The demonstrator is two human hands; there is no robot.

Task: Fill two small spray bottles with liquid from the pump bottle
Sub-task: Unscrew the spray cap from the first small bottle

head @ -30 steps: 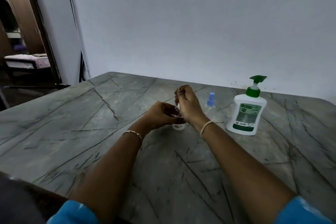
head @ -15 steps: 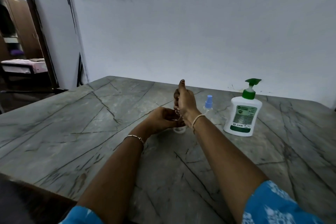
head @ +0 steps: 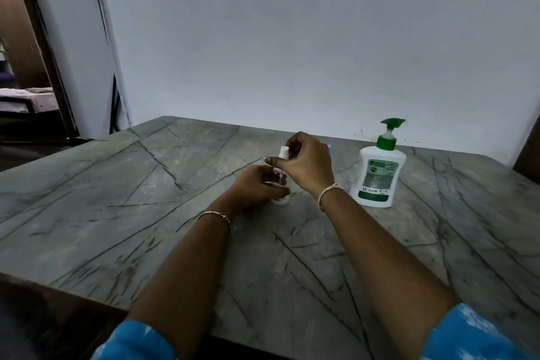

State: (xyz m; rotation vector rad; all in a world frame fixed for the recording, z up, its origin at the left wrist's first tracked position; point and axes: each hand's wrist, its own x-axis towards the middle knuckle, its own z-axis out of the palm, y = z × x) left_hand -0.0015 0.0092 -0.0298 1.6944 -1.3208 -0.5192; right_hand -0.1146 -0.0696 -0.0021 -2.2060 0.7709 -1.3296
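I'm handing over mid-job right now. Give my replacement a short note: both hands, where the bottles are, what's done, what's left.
Left hand: wrapped around the clear small spray bottle, which stands on the marble table.
Right hand: pinching the white sprayer head at the top of that bottle; its tube reaches down into the bottle.
Second spray bottle: only a sliver of its blue cap shows behind the right hand.
Pump bottle: upright to the right, not being touched.
Done: nothing clearly; fill levels cannot be judged.
Left: probably free the sprayer head, pump liquid in, recap, then repeat with the blue-capped bottle.
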